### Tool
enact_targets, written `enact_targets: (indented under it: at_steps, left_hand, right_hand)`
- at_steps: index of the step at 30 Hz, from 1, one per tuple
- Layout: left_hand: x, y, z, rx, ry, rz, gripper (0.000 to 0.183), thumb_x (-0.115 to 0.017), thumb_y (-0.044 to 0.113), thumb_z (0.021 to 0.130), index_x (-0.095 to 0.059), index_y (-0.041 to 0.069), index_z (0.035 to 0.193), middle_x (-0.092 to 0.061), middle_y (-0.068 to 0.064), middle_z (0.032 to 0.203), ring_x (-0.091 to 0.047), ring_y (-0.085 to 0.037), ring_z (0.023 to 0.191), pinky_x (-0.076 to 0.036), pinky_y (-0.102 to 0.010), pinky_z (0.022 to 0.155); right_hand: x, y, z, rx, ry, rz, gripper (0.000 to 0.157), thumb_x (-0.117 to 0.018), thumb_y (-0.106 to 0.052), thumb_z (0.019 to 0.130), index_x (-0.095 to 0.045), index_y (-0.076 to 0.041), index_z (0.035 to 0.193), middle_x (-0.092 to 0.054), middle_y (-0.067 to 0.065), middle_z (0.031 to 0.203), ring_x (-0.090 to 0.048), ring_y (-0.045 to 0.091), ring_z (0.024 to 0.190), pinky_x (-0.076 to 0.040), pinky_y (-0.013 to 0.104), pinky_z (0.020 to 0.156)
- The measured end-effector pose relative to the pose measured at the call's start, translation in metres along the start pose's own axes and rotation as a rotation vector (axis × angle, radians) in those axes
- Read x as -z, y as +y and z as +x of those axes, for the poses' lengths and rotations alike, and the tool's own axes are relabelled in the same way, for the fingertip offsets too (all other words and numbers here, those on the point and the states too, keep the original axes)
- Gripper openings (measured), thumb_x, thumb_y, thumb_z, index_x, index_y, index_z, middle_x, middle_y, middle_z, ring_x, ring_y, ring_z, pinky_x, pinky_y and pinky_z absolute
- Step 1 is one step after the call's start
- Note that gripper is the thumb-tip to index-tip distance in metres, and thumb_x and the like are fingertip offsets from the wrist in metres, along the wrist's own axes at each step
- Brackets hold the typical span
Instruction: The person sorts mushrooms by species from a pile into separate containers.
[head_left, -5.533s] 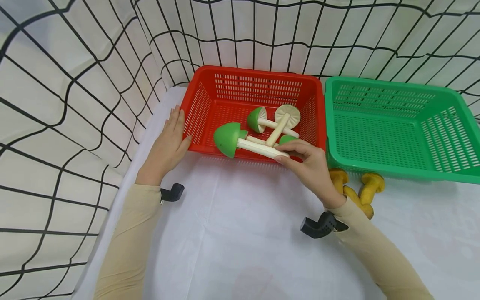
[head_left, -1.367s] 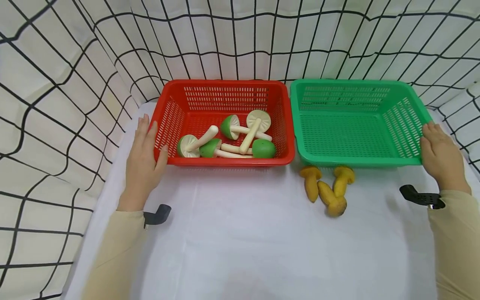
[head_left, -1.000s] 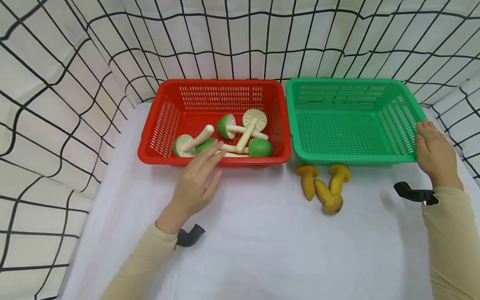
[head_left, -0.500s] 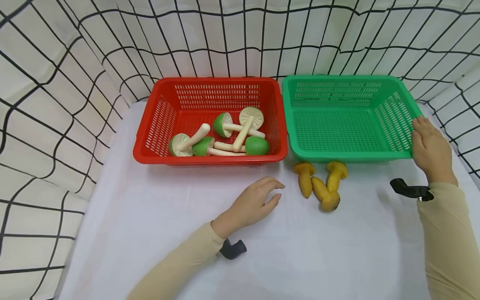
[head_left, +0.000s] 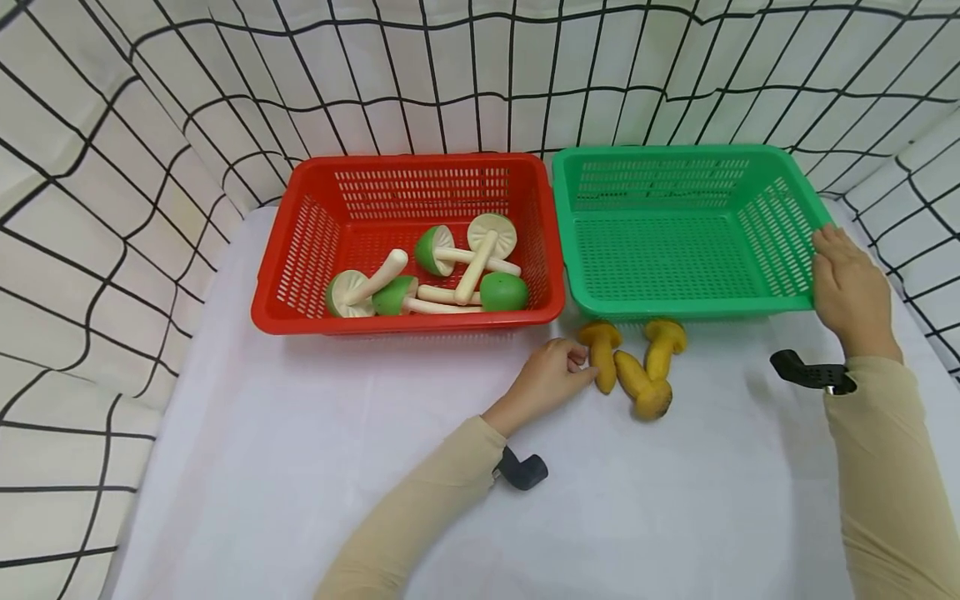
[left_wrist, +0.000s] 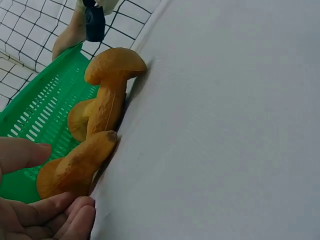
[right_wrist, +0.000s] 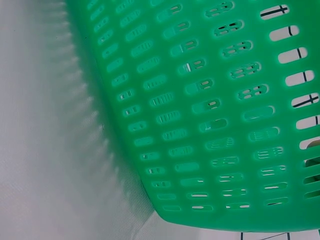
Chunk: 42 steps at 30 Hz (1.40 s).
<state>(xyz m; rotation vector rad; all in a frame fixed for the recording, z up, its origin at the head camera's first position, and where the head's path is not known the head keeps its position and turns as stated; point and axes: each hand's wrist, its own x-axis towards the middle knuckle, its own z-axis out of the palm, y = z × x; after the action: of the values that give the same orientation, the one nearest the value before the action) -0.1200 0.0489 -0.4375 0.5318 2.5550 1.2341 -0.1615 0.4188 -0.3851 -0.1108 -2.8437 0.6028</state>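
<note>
In the head view my left hand (head_left: 543, 385) reaches the leftmost of three yellow mushrooms (head_left: 603, 360), in front of the green basket. The left wrist view shows the thumb (left_wrist: 25, 154) and fingertips (left_wrist: 75, 212) spread apart around the near mushroom (left_wrist: 75, 167), fingertips right at its underside. Two more mushrooms (head_left: 663, 346) (head_left: 647, 390) lie touching each other just to the right. My right hand (head_left: 855, 292) rests, fingers extended, against the right rim of the green basket (head_left: 675, 310); its wrist view shows mostly the basket's slotted wall (right_wrist: 200, 130).
A red basket (head_left: 408, 323) stands left of the green one and holds several green-capped mushrooms (head_left: 504, 292) with white stems. White cloth (head_left: 300, 467) covers the table. Black wire mesh (head_left: 480, 96) rises behind and at both sides.
A green-capped mushroom held earlier by my right hand now lies in the red basket. The right hand moved to the green basket's right side; the left left the red basket for the yellow mushrooms.
</note>
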Motion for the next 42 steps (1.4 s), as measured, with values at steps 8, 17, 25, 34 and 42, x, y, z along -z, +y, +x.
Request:
enact_targets:
  at_steps: [8,17,25,34,42]
  left_hand:
    - [-0.015,0.008,0.008,0.036,0.118,0.001,0.028,-0.075,0.025,0.08,-0.067,0.001,0.091,-0.064,-0.003,0.08,-0.06,-0.011,0.073,-0.043,-0.016,0.064]
    - [-0.03,0.014,0.007,-0.02,0.198,0.23,0.029,-0.078,0.031,0.077,-0.06,0.007,0.078,-0.051,0.001,0.071,-0.053,-0.012,0.066,-0.037,-0.017,0.053]
    - [-0.031,0.008,0.006,-0.02,0.204,0.169,0.028,-0.077,0.029,0.078,-0.062,0.007,0.083,-0.055,0.003,0.073,-0.053,-0.008,0.066,-0.037,-0.014,0.055]
    - [-0.03,0.003,0.005,-0.009,0.185,0.086,0.034,-0.075,0.026,0.08,-0.062,0.001,0.098,-0.06,0.0,0.083,-0.058,-0.007,0.073,-0.042,-0.013,0.063]
    - [-0.03,0.0,0.005,0.011,0.18,0.04,0.033,-0.075,0.024,0.08,-0.063,0.001,0.1,-0.06,-0.002,0.084,-0.059,-0.009,0.074,-0.043,-0.015,0.065]
  right_hand:
    - [0.001,0.0,-0.001,0.0,0.032,0.01,0.051,-0.02,-0.021,0.1,-0.035,0.006,0.141,-0.029,0.019,0.148,-0.021,0.029,0.14,-0.015,0.044,0.114]
    - [0.002,0.002,-0.003,-0.008,0.051,0.024,0.051,-0.02,-0.021,0.1,-0.035,0.005,0.141,-0.029,0.018,0.148,-0.022,0.029,0.14,-0.015,0.043,0.114]
    - [0.001,0.001,-0.002,-0.028,0.053,0.03,0.051,-0.02,-0.022,0.1,-0.035,0.003,0.142,-0.03,0.017,0.148,-0.023,0.028,0.14,-0.015,0.043,0.114]
    - [0.0,0.003,-0.001,-0.028,0.044,0.034,0.051,-0.019,-0.021,0.1,-0.033,0.002,0.143,-0.028,0.016,0.149,-0.021,0.027,0.141,-0.014,0.043,0.114]
    - [-0.001,-0.001,-0.001,-0.024,0.041,0.037,0.051,-0.019,-0.022,0.1,-0.033,0.002,0.143,-0.028,0.016,0.15,-0.021,0.027,0.141,-0.013,0.042,0.114]
